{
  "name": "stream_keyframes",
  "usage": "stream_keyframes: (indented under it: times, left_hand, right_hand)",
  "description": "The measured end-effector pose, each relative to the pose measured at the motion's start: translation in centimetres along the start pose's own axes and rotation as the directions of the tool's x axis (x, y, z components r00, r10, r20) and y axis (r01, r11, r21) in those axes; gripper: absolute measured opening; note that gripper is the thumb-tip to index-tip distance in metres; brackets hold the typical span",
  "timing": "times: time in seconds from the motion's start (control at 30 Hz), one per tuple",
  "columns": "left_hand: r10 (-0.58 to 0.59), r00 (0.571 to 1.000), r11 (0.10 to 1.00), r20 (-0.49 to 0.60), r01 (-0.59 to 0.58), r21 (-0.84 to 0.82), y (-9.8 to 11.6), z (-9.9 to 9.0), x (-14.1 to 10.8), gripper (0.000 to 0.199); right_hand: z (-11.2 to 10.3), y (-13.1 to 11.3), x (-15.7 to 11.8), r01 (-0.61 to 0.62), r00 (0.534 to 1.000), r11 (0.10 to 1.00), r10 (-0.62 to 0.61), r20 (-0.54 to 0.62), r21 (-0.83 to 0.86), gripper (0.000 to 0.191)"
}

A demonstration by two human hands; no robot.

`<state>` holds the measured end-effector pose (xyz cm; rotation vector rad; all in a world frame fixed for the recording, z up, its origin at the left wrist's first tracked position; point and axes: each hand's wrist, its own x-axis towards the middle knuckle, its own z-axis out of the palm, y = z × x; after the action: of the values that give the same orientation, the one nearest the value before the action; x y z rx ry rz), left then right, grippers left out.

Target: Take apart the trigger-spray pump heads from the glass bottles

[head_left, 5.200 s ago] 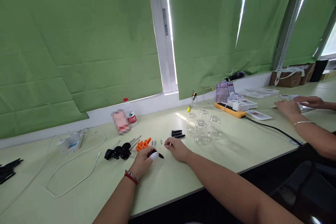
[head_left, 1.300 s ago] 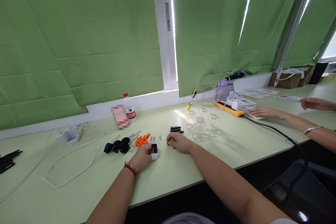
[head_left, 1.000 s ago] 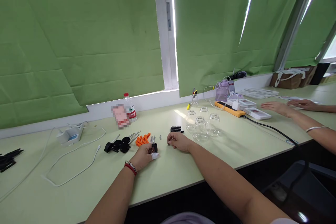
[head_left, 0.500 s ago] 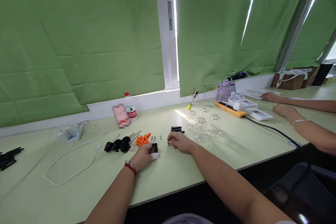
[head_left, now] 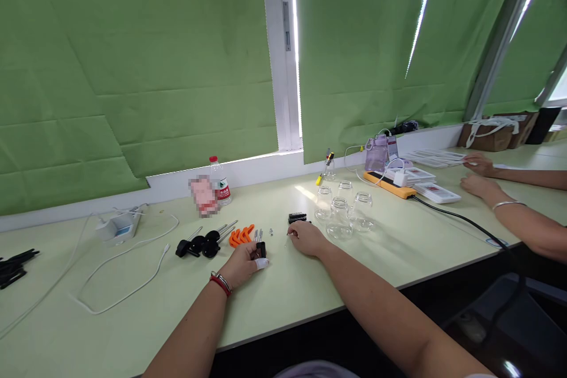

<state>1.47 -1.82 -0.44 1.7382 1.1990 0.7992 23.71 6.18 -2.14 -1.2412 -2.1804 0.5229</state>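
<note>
My left hand (head_left: 243,263) rests low over the table, fingers wrapped round a small black cylindrical part (head_left: 261,250). White tape covers its thumb. Close by, my right hand (head_left: 308,238) touches down on the tabletop with its fingertips pinched together; whatever is between them is too small to name. Just behind those fingers lie black ridged parts (head_left: 296,217), partly covered by the hand. Tiny metal pieces (head_left: 271,232) lie between the two hands. Orange curved parts (head_left: 241,236) and thin metal rods (head_left: 258,235) sit behind my left hand.
Black round knobs with metal shafts (head_left: 209,243) lie left of the orange parts. Several clear glass jars (head_left: 339,221) stand right of my right hand. Further right are an orange power strip (head_left: 390,185) and a co-worker's hands (head_left: 482,186). A white cable (head_left: 133,301) loops at left.
My right hand has shifted slightly right and away from my left hand, toward the black ridged parts. My left hand stays put. One of the co-worker's hands has moved right.
</note>
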Motion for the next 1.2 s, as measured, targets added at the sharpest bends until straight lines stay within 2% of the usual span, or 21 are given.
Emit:
stream_keyframes:
  times: [0.13,0.3,0.43,0.93,1.03,1.2]
  left_hand:
    - [-0.019,1.0,1.0,-0.003,0.019,0.01,-0.2,0.0,0.0,0.021]
    - [-0.006,1.0,1.0,0.004,0.006,0.025,0.1,0.0,0.0,0.021]
    - [0.001,1.0,0.999,0.001,-0.001,0.034,0.4,0.0,-0.1,0.02]
    - [-0.005,1.0,0.998,0.009,0.004,0.055,0.4,0.0,-0.1,0.024]
    - [0.003,1.0,0.999,0.007,-0.003,0.046,0.3,0.0,-0.1,0.023]
    - [0.022,1.0,0.999,0.006,-0.022,0.034,-0.1,0.1,0.0,0.023]
  right_hand:
    - [0.1,-0.1,-0.1,0.017,1.0,0.996,-0.015,0.016,-0.085,0.015]
    - [0.0,-0.8,-0.4,0.11,0.994,0.992,-0.11,0.002,-0.065,0.016]
    - [0.0,-1.4,-0.7,0.185,0.982,0.981,-0.182,0.047,-0.058,0.013]
    - [0.1,-1.8,-0.7,0.221,0.973,0.971,-0.213,0.087,-0.092,0.012]
    - [0.3,-2.0,-0.7,0.223,0.974,0.974,-0.221,0.055,-0.037,0.011]
    - [0.7,-3.1,-0.5,0.201,0.979,0.948,-0.2,-0.027,0.248,0.009]
